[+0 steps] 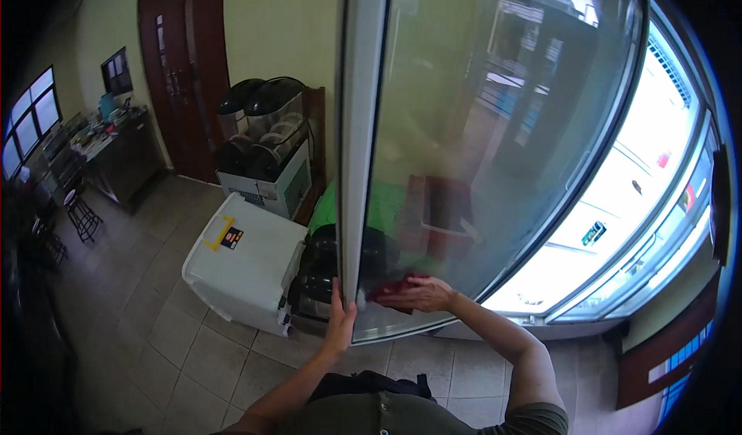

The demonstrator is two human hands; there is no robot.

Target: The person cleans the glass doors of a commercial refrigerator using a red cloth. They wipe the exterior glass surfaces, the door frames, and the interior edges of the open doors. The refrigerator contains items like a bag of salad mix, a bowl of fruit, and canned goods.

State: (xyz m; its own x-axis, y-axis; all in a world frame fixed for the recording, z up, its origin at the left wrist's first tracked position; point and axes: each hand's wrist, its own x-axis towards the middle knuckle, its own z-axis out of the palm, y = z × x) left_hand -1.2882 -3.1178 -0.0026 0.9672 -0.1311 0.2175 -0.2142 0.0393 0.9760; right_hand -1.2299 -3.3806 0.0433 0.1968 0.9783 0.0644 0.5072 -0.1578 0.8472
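An open glass door [440, 145] with a pale metal frame [355, 145] stands before me, swung out from a lit display refrigerator [608, 186]. My left hand [339, 324] grips the lower part of the frame's outer edge, thumb on the near side and fingers around it. Low on the pane, my right hand [430, 295] presses a dark red cloth [399, 297] against the glass with outstretched fingers. Part of the cloth is hidden under that hand. Reflections and haze cover much of the pane.
Left of the door sits a white lidded bin [249, 267] with a yellow handle. Behind it is a twin-bowl slush machine [264, 145]. A black-topped appliance [319, 278] lies close to the frame. Farther left are a cluttered counter [124, 157] and a stool [83, 217].
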